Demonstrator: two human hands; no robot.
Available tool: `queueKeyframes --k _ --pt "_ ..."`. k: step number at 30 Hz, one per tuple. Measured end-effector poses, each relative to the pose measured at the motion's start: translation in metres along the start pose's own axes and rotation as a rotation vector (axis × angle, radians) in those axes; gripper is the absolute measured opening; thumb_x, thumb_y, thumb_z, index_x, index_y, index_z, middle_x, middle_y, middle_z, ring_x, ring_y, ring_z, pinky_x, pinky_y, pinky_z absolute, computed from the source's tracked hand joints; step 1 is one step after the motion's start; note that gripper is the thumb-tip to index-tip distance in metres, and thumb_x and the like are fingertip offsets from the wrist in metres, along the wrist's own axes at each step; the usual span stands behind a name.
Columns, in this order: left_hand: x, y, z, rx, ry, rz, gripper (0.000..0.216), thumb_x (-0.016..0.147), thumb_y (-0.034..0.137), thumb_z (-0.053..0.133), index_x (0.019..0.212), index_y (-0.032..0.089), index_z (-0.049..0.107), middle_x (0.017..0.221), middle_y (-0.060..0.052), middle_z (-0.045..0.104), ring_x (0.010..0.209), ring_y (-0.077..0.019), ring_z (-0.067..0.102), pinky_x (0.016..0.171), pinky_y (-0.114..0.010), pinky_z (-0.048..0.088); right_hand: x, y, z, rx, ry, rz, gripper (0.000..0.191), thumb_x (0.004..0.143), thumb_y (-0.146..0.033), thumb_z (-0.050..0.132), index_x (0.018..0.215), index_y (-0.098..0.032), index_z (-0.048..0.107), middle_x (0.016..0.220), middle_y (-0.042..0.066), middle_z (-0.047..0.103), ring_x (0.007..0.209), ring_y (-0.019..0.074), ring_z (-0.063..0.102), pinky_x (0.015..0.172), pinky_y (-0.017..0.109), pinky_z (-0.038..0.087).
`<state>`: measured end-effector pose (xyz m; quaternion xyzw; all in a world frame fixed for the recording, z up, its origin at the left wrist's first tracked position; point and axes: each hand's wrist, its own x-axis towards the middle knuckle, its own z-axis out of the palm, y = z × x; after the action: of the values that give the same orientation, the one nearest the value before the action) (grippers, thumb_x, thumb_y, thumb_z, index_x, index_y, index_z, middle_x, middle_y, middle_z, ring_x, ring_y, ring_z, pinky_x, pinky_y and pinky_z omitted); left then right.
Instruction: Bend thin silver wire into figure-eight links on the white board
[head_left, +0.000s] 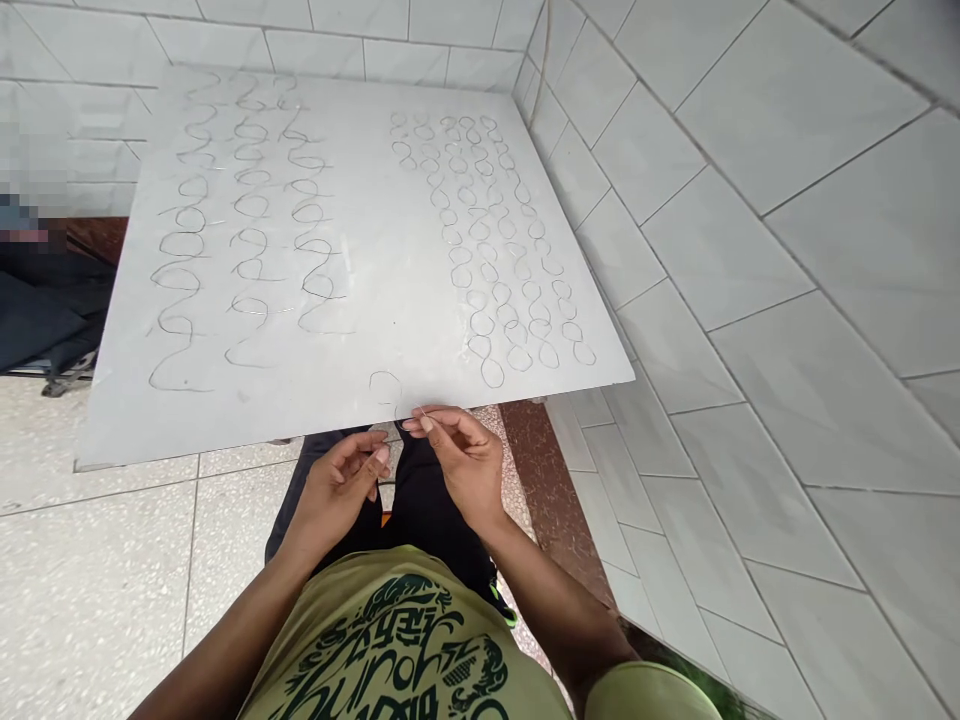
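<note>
A white board (pixel 337 260) lies in front of me, leaning toward the tiled wall. Thin wire loops cover it: large wavy chains (pixel 247 220) on the left and small linked loops (pixel 495 250) on the right. One loose wire loop (pixel 385 385) sits near the board's front edge. My right hand (pixel 461 460) is closed in a pinch on a thin wire end at that edge. My left hand (pixel 341 490) is just below the board, fingers curled and closed toward the right hand; what it holds is too fine to make out.
A white tiled wall (pixel 750 250) rises on the right and behind the board. Speckled floor tiles (pixel 97 560) lie at the left. Dark cloth and a blurred figure (pixel 37 290) are at the far left. My legs in dark trousers (pixel 420 510) are under the hands.
</note>
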<state>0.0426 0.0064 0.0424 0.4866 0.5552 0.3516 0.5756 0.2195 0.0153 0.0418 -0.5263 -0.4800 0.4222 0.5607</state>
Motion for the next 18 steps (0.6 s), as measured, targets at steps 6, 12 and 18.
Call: queueKeyframes --k 6,12,18 --pt "0.009 0.022 0.004 -0.357 0.032 -0.043 0.035 0.085 0.04 0.08 0.112 0.019 0.078 0.102 -0.01 0.075 0.072 -0.0141 0.062 0.056 -0.024 0.049 -0.008 0.005 0.017 0.207 -0.037 0.227 0.02 0.094 -0.04 0.069 0.09 -0.02 0.07 0.097 0.007 0.079 0.083 0.0206 0.074 0.08 0.038 0.064" --pt "0.008 0.016 0.003 -0.457 0.044 -0.117 0.022 0.082 0.034 0.084 0.095 0.016 0.08 0.09 -0.007 0.073 0.064 -0.0113 0.061 0.051 -0.022 0.047 -0.007 0.014 0.011 0.15 -0.153 0.236 0.018 0.093 -0.039 0.068 0.099 -0.023 0.066 0.086 0.001 0.072 0.075 0.0172 0.071 0.073 0.032 0.061" --pt "0.006 0.012 -0.001 -0.369 0.019 -0.08 0.022 0.085 0.032 0.081 0.097 0.015 0.078 0.086 -0.006 0.072 0.065 -0.0133 0.064 0.054 -0.025 0.052 -0.007 0.02 0.009 -0.089 -0.198 0.086 0.016 0.097 -0.03 0.061 0.106 -0.022 0.071 0.085 0.001 0.073 0.072 0.0163 0.069 0.07 0.029 0.057"
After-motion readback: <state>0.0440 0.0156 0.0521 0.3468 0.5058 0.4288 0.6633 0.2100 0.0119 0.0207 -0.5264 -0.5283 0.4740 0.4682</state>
